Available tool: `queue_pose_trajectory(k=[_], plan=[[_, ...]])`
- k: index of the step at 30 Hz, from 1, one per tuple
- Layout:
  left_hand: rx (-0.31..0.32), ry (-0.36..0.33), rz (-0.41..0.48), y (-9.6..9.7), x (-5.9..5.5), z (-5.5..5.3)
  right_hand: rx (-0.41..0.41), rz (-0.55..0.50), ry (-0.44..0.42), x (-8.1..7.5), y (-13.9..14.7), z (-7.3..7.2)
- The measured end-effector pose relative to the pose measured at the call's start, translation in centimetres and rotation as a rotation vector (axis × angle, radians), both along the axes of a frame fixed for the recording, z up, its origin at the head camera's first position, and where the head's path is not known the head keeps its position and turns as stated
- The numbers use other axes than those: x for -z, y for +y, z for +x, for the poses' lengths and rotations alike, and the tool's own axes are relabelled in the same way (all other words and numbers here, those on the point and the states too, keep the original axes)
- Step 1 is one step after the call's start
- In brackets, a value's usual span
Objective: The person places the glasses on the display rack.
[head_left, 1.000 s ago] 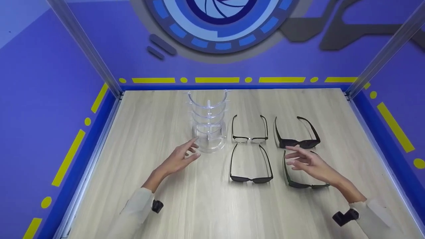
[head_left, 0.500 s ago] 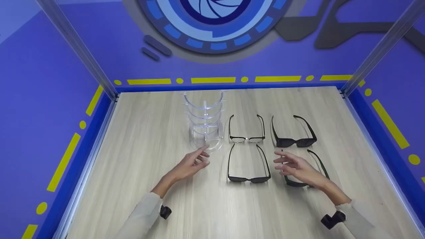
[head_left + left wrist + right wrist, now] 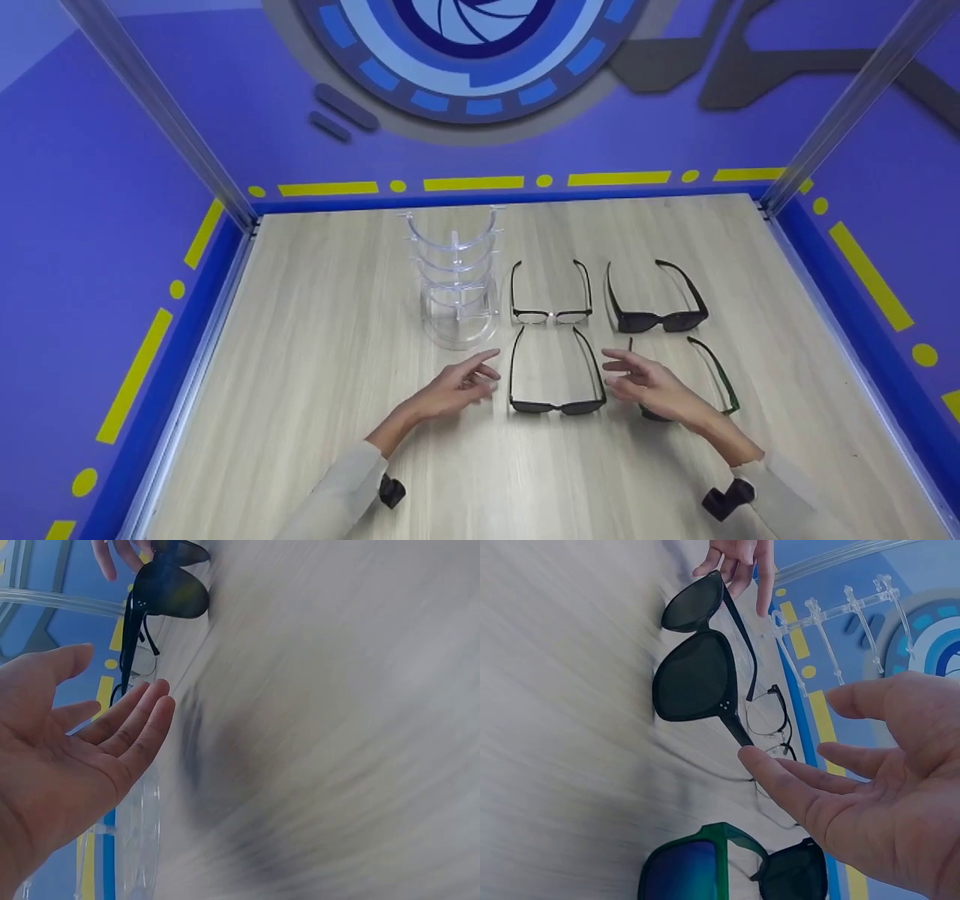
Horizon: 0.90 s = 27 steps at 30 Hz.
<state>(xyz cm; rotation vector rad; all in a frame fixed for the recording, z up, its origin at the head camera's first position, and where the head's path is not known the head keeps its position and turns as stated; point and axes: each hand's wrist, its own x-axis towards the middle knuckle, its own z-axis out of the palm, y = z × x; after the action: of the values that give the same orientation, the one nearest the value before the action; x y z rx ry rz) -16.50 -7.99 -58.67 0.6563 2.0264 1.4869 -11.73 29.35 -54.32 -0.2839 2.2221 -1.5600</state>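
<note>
Black sunglasses (image 3: 531,408) lie with temples spread between my two hands, lenses toward me. My left hand (image 3: 454,390) hovers left of them, fingers extended and holding nothing. On their other side, my right hand (image 3: 656,386) has its fingertips close to the right temple; whether they touch it I cannot tell. In the right wrist view the sunglasses (image 3: 694,679) show dark lenses and small dots at the hinge. Green-framed sunglasses (image 3: 682,874) with bluish lenses lie under my right hand, partly hidden in the head view.
A clear plastic eyewear stand (image 3: 459,341) with several curved tiers stands behind my left hand. Clear-lens glasses (image 3: 551,315) and wide black sunglasses (image 3: 637,322) lie farther back on the wooden table (image 3: 322,337). Blue panels (image 3: 150,150) enclose the back and sides.
My left hand has moved right and toward me, away from the stand to the near black sunglasses. My right hand has moved left from above the green-framed pair. The view has shifted slightly.
</note>
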Motion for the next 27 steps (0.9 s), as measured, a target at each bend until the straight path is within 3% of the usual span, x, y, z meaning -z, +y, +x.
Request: queue_pose_trajectory(k=[12, 15, 22, 27], plan=[[-0.035, -0.143, 0.069, 1.6, 0.8, 0.8, 0.002, 0.014, -0.054, 0.5, -1.0, -0.1], [-0.058, -0.150, 0.076, 1.9, 1.0, 0.8, -0.003, 0.018, -0.068, 0.6, -1.2, -0.2], [-0.047, -0.082, 0.060, 2.5, 0.8, 0.9, -0.033, -0.018, -0.067, 1.3, -1.3, -0.4], [-0.050, -0.103, 0.092, 2.9, 1.0, 0.7, -0.056, -0.053, -0.068, 1.6, -1.3, -0.5]])
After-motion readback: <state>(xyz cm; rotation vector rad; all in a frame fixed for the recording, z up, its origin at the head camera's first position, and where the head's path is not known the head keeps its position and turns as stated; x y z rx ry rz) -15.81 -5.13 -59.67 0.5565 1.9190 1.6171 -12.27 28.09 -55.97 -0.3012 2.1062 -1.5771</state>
